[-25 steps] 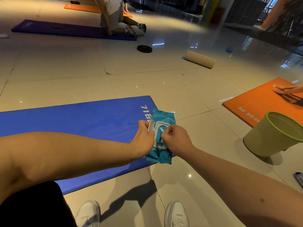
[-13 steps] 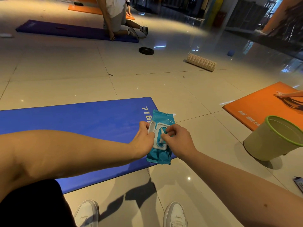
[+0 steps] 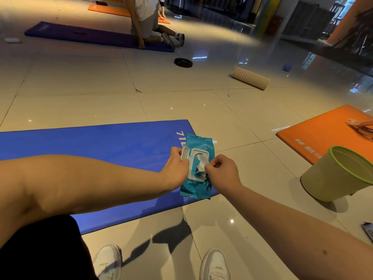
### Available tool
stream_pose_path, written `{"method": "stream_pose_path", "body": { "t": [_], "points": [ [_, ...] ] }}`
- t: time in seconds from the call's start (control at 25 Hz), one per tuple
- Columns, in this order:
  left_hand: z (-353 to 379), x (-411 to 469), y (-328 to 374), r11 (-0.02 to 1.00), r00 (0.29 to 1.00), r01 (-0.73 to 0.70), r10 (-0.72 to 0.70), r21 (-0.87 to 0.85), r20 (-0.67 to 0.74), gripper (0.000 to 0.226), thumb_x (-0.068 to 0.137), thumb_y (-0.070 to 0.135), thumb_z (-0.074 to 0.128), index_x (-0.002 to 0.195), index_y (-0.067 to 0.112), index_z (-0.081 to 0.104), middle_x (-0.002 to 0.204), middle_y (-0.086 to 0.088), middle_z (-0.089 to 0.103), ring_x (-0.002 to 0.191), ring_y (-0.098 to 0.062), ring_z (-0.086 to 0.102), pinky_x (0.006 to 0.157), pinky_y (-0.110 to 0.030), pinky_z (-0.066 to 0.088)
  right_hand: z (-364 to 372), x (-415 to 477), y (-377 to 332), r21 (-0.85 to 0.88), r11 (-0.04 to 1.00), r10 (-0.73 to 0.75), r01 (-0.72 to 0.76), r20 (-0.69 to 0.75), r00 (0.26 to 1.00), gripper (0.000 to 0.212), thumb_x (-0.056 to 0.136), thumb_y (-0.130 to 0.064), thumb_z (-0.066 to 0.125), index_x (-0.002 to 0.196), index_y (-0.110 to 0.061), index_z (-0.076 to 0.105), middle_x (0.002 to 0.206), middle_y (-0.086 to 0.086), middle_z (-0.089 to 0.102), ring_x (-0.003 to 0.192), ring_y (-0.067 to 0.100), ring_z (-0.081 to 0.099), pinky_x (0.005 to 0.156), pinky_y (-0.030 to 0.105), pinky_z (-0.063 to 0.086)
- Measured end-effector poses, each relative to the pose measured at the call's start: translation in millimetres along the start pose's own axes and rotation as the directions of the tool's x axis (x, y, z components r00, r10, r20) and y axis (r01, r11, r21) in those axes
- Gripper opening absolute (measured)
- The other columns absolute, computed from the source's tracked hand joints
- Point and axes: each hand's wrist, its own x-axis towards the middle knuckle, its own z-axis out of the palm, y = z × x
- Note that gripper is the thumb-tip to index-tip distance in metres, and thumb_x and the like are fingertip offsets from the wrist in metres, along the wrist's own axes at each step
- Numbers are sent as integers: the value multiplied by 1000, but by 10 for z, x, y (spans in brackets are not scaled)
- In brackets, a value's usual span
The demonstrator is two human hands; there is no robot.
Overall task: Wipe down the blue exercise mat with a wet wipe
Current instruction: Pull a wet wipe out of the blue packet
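Observation:
The blue exercise mat (image 3: pixel 96 150) lies flat on the tiled floor, running from the left edge to the middle of the view. Above its right end I hold a teal wet wipe pack (image 3: pixel 196 186) with its white flip lid open. My left hand (image 3: pixel 176 168) grips the pack's left side by the lid. My right hand (image 3: pixel 221 170) pinches a white wet wipe (image 3: pixel 199 168) that sticks partly out of the pack's opening.
A tilted green-rimmed bin (image 3: pixel 339 174) stands on the floor to the right, in front of an orange mat (image 3: pixel 323 134). Farther off lie a beige foam roller (image 3: pixel 250 78), a black weight plate (image 3: pixel 183 62) and a purple mat (image 3: pixel 90 36) with a kneeling person (image 3: pixel 147 19). My white shoes (image 3: pixel 214 265) are below.
My right hand has drawn a white wipe partly out of the pack's opening; before, its fingers were at the opening with no wipe showing. My left hand keeps its grip on the pack.

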Motion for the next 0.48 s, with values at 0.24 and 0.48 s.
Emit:
{"method": "stream_pose_path", "body": {
  "t": [0.24, 0.48],
  "points": [
    [-12, 3, -12, 1000, 1000, -1, 1, -24, -4, 13, 105, 10, 34, 118, 12, 35, 98, -6, 55, 77, -14, 58, 51, -21, 49, 6, -34, 2, -126, 982, -138, 141, 34, 990, 12, 84, -12, 62, 85, -19, 52, 83, -4, 59, 71, 15, 55, 63, 33, 49],
    [8, -16, -9, 1000, 999, -12, 12, -21, 30, 15, 107, 12, 33, 121, 15, 33, 101, -5, 56, 78, -15, 61, 49, -19, 49, 48, -72, -12, -468, 791, -378, 394, 131, 916, 10, 93, -20, 60, 98, -20, 68, 101, -5, 48, 88, 16, 56, 68, 32, 50]
  ]
}}
